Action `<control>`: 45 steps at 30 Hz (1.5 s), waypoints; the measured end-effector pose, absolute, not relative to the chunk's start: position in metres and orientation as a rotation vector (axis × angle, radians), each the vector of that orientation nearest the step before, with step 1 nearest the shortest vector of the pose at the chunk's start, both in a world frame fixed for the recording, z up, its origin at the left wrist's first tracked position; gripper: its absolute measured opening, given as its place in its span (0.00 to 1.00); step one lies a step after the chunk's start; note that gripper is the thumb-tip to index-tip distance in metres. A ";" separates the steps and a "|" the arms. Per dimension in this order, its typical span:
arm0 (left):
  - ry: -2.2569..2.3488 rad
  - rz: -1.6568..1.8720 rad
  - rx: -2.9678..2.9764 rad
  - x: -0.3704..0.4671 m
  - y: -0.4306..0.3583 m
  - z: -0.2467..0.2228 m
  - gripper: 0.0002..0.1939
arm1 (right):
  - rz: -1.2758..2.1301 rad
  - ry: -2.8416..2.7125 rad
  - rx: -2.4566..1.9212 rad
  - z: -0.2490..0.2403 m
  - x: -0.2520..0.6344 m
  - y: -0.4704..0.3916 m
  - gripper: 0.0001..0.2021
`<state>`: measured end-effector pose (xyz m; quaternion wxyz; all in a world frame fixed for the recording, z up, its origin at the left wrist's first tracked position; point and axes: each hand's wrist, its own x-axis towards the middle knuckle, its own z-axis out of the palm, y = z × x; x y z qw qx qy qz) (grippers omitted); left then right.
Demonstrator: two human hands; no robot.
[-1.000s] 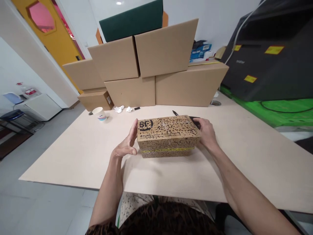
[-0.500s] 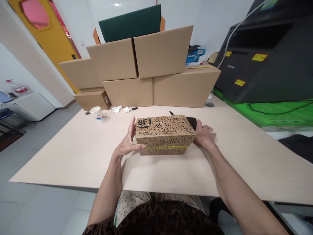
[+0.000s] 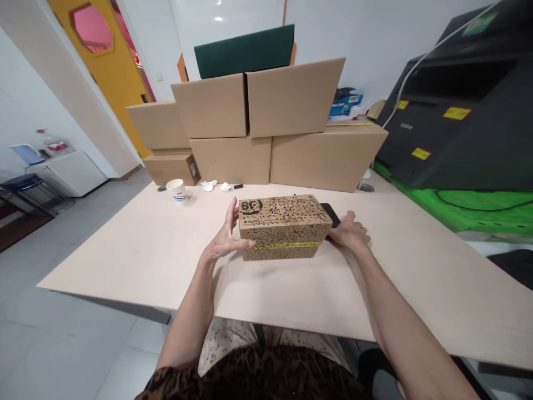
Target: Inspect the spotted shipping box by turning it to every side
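A speckled brown cardboard box (image 3: 283, 225) with "SF" lettering and a yellow strip round its side is in front of me at the table's near middle. My left hand (image 3: 229, 236) grips its left end, thumb on the front face and fingers at the far side. Just off the box's right end is my right hand (image 3: 352, 229), with its fingers apart. A flat black object (image 3: 331, 215), partly hidden by the box, lies between the box and that hand. Whether the right hand touches it, I cannot tell.
On the table (image 3: 145, 250) stand a paper cup (image 3: 177, 190), crumpled tissues (image 3: 209, 185) and a small black piece (image 3: 238, 186). Stacked cartons (image 3: 231, 161) line the back, topped by a dark green box (image 3: 245, 53). A large black printer (image 3: 449, 122) stands at right on a green surface.
My view has shifted, so the background sits further right and lower. The black object beside the box has turned and shows a different slant. My left hand keeps its hold.
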<state>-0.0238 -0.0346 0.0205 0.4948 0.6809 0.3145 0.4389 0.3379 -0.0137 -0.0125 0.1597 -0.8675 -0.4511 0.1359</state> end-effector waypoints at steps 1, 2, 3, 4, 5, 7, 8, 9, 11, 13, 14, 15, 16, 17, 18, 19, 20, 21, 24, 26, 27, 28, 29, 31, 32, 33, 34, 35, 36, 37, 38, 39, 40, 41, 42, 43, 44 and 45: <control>0.750 1.074 1.649 -0.024 -0.034 0.019 0.75 | 0.409 -1.276 -2.458 -0.013 0.341 -0.014 0.59; 0.731 1.087 1.651 -0.025 -0.033 0.017 0.75 | 0.429 -1.260 -2.426 -0.015 0.344 -0.014 0.59; 0.711 1.106 1.656 -0.026 -0.031 0.015 0.74 | 0.443 -1.241 -2.384 -0.017 0.348 -0.014 0.58; 0.698 1.126 1.661 -0.026 -0.030 0.012 0.73 | 0.461 -1.213 -2.329 -0.020 0.352 -0.014 0.56; 0.699 1.151 1.665 -0.027 -0.028 0.010 0.71 | 0.491 -1.160 -2.253 -0.022 0.356 -0.013 0.52; 0.754 1.225 1.650 -0.027 -0.025 0.005 0.66 | 0.572 -1.011 -2.061 -0.029 0.363 -0.011 0.38; 0.805 1.276 1.633 -0.026 -0.024 0.004 0.64 | 0.613 -0.937 -1.964 -0.031 0.365 -0.010 0.29; 0.862 1.341 1.611 -0.025 -0.024 0.003 0.63 | 0.648 -0.872 -1.877 -0.033 0.366 -0.009 0.22; 0.984 1.510 1.559 -0.021 -0.029 0.005 0.59 | 0.665 -0.778 -1.747 -0.034 0.365 -0.006 0.16; 1.119 1.737 1.485 -0.016 -0.040 0.009 0.53 | 0.630 -0.704 -1.640 -0.030 0.361 -0.005 0.17; 1.184 1.867 1.437 -0.014 -0.048 0.011 0.48 | 0.603 -0.668 -1.590 -0.026 0.358 -0.006 0.19; 1.243 1.995 1.393 -0.011 -0.058 0.013 0.42 | 0.575 -0.636 -1.530 -0.020 0.355 -0.008 0.21; 1.280 2.107 1.374 -0.007 -0.070 0.014 0.36 | 0.554 -0.608 -1.450 -0.013 0.351 -0.011 0.23; 1.292 2.194 1.387 -0.003 -0.082 0.014 0.30 | 0.538 -0.588 -1.355 -0.006 0.346 -0.015 0.25; 1.288 2.225 1.427 0.002 -0.096 0.014 0.26 | 0.533 -0.570 -1.226 0.003 0.340 -0.022 0.26; 1.254 2.229 1.473 0.008 -0.109 0.014 0.23 | 0.543 -0.566 -1.083 0.011 0.332 -0.030 0.29; 1.213 2.202 1.525 0.015 -0.122 0.014 0.20 | 0.546 -0.580 -0.971 0.019 0.322 -0.039 0.31; 1.165 2.153 1.564 0.024 -0.133 0.015 0.17 | 0.565 -0.621 -0.907 0.027 0.311 -0.051 0.32; 1.064 1.856 1.604 0.053 -0.157 0.020 0.18 | 0.642 -0.709 -0.837 0.043 0.273 -0.088 0.33; 1.032 1.679 1.599 0.070 -0.165 0.025 0.21 | 0.711 -0.761 -0.833 0.045 0.248 -0.111 0.34; 1.011 1.615 1.602 0.076 -0.167 0.028 0.22 | 0.758 -0.797 -0.839 0.045 0.237 -0.120 0.34; 0.997 1.574 1.605 0.081 -0.167 0.030 0.23 | 0.768 -0.828 -0.840 0.044 0.228 -0.128 0.34; 0.993 1.563 1.607 0.084 -0.167 0.031 0.23 | 0.783 -0.867 -0.839 0.042 0.221 -0.134 0.33; 1.040 1.618 1.596 0.084 -0.164 0.032 0.23 | 0.776 -0.880 -0.841 0.040 0.214 -0.142 0.33; 1.083 1.656 1.579 0.083 -0.161 0.031 0.22 | 0.766 -0.862 -0.843 0.040 0.213 -0.144 0.33; 1.125 1.673 1.555 0.082 -0.159 0.029 0.21 | 0.754 -0.829 -0.846 0.041 0.214 -0.146 0.34; 1.156 1.659 1.530 0.080 -0.156 0.027 0.21 | 0.742 -0.793 -0.848 0.043 0.215 -0.147 0.34; 1.166 1.616 1.509 0.079 -0.153 0.025 0.21 | 0.730 -0.763 -0.850 0.046 0.217 -0.148 0.35; 1.152 1.555 1.496 0.079 -0.151 0.024 0.22 | 0.720 -0.742 -0.850 0.048 0.219 -0.149 0.35; 1.115 1.490 1.498 0.080 -0.149 0.023 0.23 | 0.712 -0.732 -0.851 0.050 0.220 -0.149 0.35; 1.064 1.435 1.517 0.082 -0.148 0.023 0.24 | 0.709 -0.731 -0.849 0.051 0.221 -0.149 0.35; 1.008 1.398 1.546 0.084 -0.148 0.025 0.26 | 0.712 -0.739 -0.848 0.052 0.221 -0.149 0.34; 0.952 1.379 1.572 0.087 -0.149 0.027 0.27 | 0.720 -0.751 -0.847 0.051 0.221 -0.149 0.34; 0.903 1.374 1.585 0.090 -0.151 0.030 0.27 | 0.733 -0.767 -0.846 0.050 0.220 -0.149 0.33; 0.865 1.382 1.583 0.092 -0.153 0.034 0.28 | 0.748 -0.787 -0.845 0.048 0.218 -0.149 0.32; 0.834 1.398 1.567 0.094 -0.156 0.037 0.29 | 0.762 -0.805 -0.843 0.046 0.216 -0.149 0.32; 0.812 1.411 1.538 0.096 -0.159 0.039 0.31 | 0.783 -0.824 -0.843 0.044 0.214 -0.149 0.32; 0.797 1.411 1.508 0.096 -0.162 0.041 0.34 | 0.814 -0.842 -0.844 0.043 0.211 -0.148 0.33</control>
